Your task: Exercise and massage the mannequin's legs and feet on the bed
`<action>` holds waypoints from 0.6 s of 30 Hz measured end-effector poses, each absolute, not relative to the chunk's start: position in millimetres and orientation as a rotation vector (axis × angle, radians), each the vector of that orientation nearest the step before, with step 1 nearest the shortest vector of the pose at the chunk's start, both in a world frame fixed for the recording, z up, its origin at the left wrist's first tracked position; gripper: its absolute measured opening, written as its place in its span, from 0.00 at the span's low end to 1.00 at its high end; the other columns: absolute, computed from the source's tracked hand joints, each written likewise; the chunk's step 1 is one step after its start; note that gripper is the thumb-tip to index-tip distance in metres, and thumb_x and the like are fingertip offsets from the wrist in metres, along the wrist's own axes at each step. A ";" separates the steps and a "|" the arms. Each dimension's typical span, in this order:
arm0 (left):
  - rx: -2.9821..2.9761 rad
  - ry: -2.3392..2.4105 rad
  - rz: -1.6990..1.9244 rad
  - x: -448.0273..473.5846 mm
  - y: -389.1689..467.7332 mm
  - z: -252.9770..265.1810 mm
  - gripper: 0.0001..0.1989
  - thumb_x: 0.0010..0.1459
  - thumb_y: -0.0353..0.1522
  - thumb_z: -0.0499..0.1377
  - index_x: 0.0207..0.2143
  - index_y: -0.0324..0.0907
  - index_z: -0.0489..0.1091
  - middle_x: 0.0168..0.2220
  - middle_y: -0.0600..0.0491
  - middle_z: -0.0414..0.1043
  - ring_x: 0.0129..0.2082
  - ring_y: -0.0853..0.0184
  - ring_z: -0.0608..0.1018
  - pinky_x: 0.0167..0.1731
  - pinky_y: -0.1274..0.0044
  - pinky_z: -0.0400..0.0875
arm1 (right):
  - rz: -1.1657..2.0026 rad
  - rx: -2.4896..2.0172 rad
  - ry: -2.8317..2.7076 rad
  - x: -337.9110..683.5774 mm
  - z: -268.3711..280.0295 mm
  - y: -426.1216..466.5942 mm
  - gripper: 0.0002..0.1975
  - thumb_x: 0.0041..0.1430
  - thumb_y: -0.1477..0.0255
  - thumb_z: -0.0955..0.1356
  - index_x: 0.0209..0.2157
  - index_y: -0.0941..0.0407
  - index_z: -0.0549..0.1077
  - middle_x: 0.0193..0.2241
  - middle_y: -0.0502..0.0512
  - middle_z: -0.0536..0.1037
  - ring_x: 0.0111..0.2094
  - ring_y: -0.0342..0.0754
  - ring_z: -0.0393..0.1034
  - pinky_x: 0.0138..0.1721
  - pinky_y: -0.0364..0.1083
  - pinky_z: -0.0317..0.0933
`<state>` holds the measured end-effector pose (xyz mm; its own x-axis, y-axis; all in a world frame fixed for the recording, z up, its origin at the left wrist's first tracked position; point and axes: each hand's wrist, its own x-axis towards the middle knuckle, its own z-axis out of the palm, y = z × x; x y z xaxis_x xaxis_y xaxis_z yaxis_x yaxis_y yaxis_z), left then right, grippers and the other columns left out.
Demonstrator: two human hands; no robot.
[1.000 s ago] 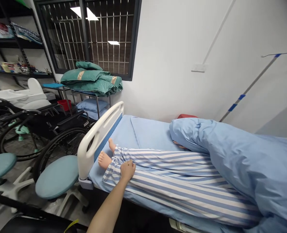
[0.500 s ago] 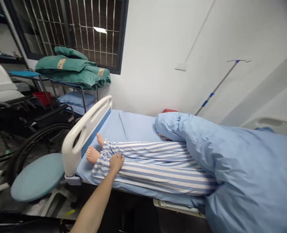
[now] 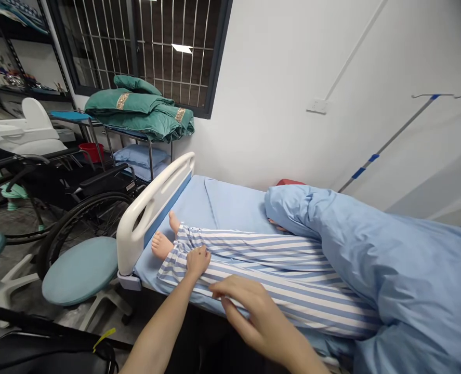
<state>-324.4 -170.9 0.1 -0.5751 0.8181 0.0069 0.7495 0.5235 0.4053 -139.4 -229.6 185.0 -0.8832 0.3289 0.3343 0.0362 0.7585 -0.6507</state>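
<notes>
A figure in blue-and-white striped trousers [image 3: 285,291] lies on a bed with light blue sheeting [image 3: 234,200], its bare feet [image 3: 162,245] toward the footboard. My left hand [image 3: 198,262] is closed on the lower part of the near trouser leg, knuckles up and fingertips hidden. To the right of it, my right hand [image 3: 249,306] hovers over the near edge of the same leg, thumb apart from the bent fingers and nothing in it. A bunched light blue quilt [image 3: 402,270] covers the figure's upper part. At the quilt's edge some fingers [image 3: 277,225] show.
The white footboard [image 3: 152,200] borders the bed on the left. Beyond it stand a round stool [image 3: 80,270] and a wheelchair [image 3: 93,208]. Folded green bedding [image 3: 140,109] sits on a rack under the barred window. An IV pole [image 3: 394,137] leans at the right.
My right hand has come into view from below and is over the near leg. My left hand keeps its place on the trouser leg. The view has turned slightly left.
</notes>
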 end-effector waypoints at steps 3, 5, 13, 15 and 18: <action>1.338 2.588 0.563 -323.4 -170.1 -1.7 0.15 0.57 0.33 0.45 0.38 0.43 0.69 0.36 0.49 0.74 0.37 0.64 0.74 0.36 0.75 0.61 | 1.117 -0.587 -2.349 -165.6 132.6 -205.2 0.08 0.59 0.71 0.60 0.33 0.55 0.70 0.29 0.51 0.74 0.30 0.43 0.67 0.33 0.43 0.60; 1.328 2.593 0.568 -323.4 -169.4 -2.8 0.14 0.58 0.33 0.44 0.38 0.43 0.69 0.36 0.49 0.74 0.37 0.64 0.74 0.35 0.75 0.62 | 1.184 -0.753 -2.213 -185.5 91.9 -187.2 0.09 0.58 0.69 0.60 0.28 0.57 0.68 0.25 0.51 0.72 0.28 0.43 0.65 0.29 0.42 0.58; 1.472 2.525 0.576 -334.9 -170.8 -11.9 0.15 0.60 0.32 0.42 0.39 0.43 0.67 0.37 0.51 0.74 0.37 0.66 0.75 0.34 0.78 0.63 | 0.899 -0.991 -2.015 -261.3 0.0 -133.3 0.15 0.56 0.64 0.59 0.18 0.55 0.57 0.15 0.45 0.60 0.20 0.41 0.54 0.24 0.41 0.46; 1.517 2.524 0.571 -340.0 -172.8 -16.9 0.15 0.60 0.31 0.42 0.41 0.43 0.66 0.38 0.50 0.74 0.38 0.66 0.75 0.35 0.77 0.63 | 0.867 -1.089 -1.946 -270.1 -12.7 -129.3 0.15 0.55 0.65 0.58 0.18 0.55 0.57 0.15 0.45 0.60 0.19 0.42 0.55 0.23 0.41 0.45; 1.543 2.529 0.545 -346.8 -176.5 -24.1 0.17 0.60 0.31 0.41 0.44 0.41 0.66 0.39 0.48 0.74 0.39 0.65 0.75 0.37 0.76 0.64 | 0.823 -1.124 -1.949 -274.1 -24.4 -130.7 0.14 0.56 0.66 0.58 0.19 0.55 0.58 0.15 0.46 0.61 0.20 0.42 0.55 0.24 0.42 0.44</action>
<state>-346.8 -176.5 -24.1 -0.4689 0.8800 0.0764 0.8332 0.4119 0.3689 -274.1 -130.7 -24.4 -0.3529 0.8952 0.2723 0.4293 0.4134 -0.8030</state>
